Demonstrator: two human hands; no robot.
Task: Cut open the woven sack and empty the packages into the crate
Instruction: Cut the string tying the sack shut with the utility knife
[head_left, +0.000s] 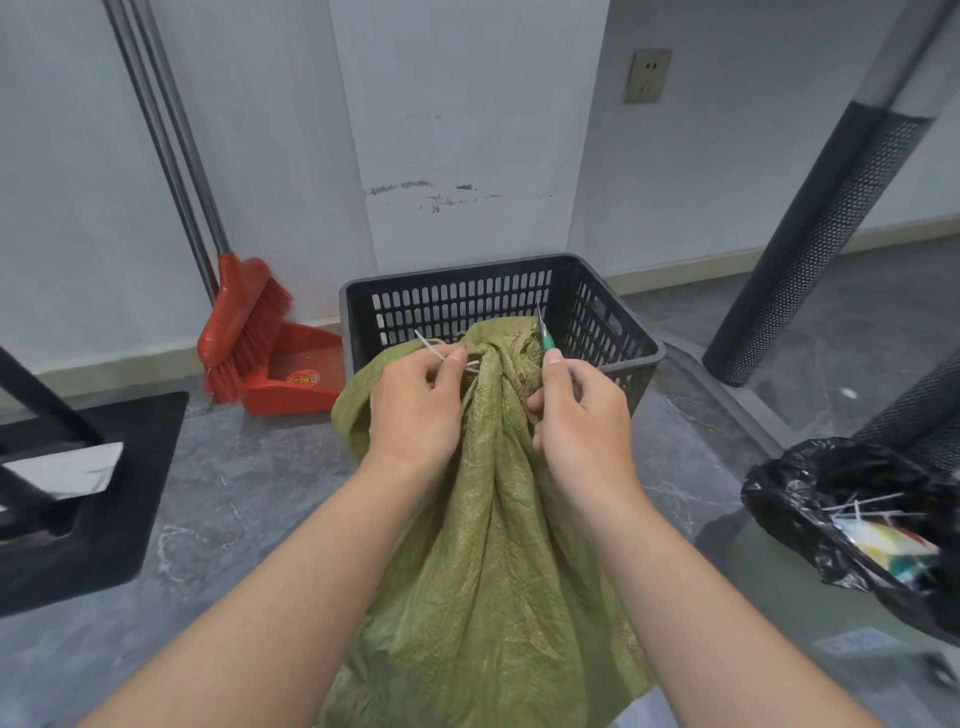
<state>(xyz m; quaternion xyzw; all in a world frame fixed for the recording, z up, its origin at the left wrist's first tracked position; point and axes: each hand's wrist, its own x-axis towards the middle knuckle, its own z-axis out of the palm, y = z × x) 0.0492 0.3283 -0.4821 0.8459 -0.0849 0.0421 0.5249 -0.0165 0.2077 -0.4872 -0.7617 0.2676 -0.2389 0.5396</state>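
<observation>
While my left hand (415, 410) pinches the free end of the white tie (428, 345) between thumb and forefinger, my right hand (582, 415) is curled round a small green-handled cutter (546, 338), whose thin blade points up and away from me. The green sack (488, 519) rises between my forearms, and its bunched neck sits between the two hands. Its base is out of view, and the packages are hidden inside.

The black crate (613, 332) stands on the floor just behind the neck, with the sack's top showing against its near wall.

What matters for the cut, as I judge it, is that the tie lies left of the blade, across the gathered neck. Its loop appears to wrap the neck crosswise, while the cutter's long axis stands nearly upright. The right hand is the one to travel. It would have to tip the blade leftward and bring it to the loop, just beside my left fingertips (457, 356). That closeness is the risk. I cannot tell how tight the loop sits in the folds.
</observation>
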